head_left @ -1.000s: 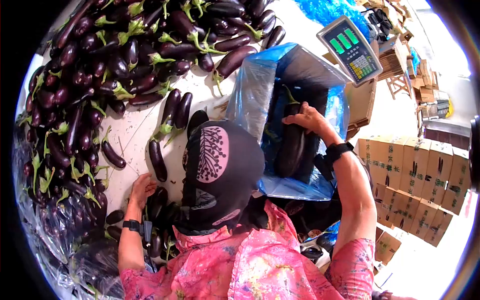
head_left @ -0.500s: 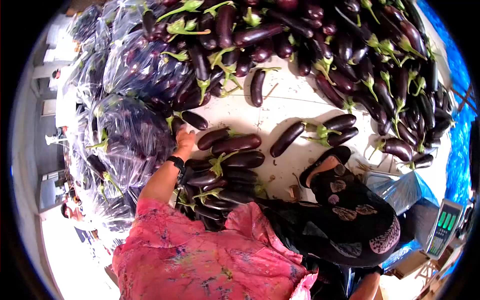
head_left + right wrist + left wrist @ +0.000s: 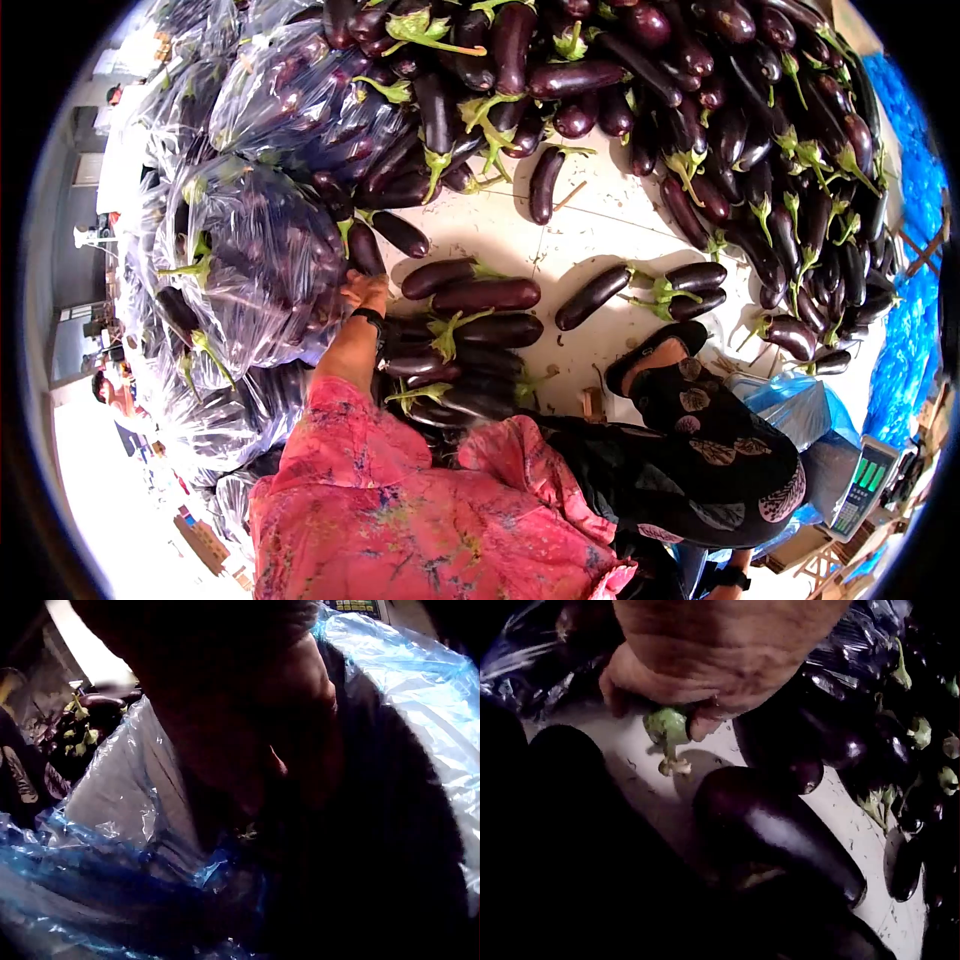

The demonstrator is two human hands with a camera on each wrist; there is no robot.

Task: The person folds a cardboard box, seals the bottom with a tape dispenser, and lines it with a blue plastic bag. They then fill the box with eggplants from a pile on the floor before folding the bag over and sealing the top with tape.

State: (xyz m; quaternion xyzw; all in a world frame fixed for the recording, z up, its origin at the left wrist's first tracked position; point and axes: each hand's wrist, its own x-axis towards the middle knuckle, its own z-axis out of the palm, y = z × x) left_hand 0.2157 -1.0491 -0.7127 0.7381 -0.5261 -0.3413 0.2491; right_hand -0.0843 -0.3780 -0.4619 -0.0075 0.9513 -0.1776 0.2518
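In the head view my left hand (image 3: 367,290) reaches to the edge of the plastic-bagged pile, at the near end of a dark purple eggplant (image 3: 365,250). The left wrist view has this hand curled over an eggplant, whose green cap (image 3: 666,726) and cut stem poke out between thumb and fingers. Another glossy eggplant (image 3: 780,829) lies just below it. My right hand (image 3: 255,727) points down, in deep shadow, inside the blue plastic liner (image 3: 142,787); I cannot tell whether it holds anything. Only its wrist appears at the head view's bottom edge.
A big heap of eggplants (image 3: 690,110) curves across the far side. Clear bags of eggplants (image 3: 260,240) stand at left. More eggplants (image 3: 470,360) lie beside my body. A digital scale (image 3: 860,490) stands at lower right, near blue plastic sheeting (image 3: 905,280).
The head view has swung from the lined box toward the bagged eggplants. My left hand has moved from bare floor to an eggplant beside the bags. My right hand earlier held an eggplant in the box.
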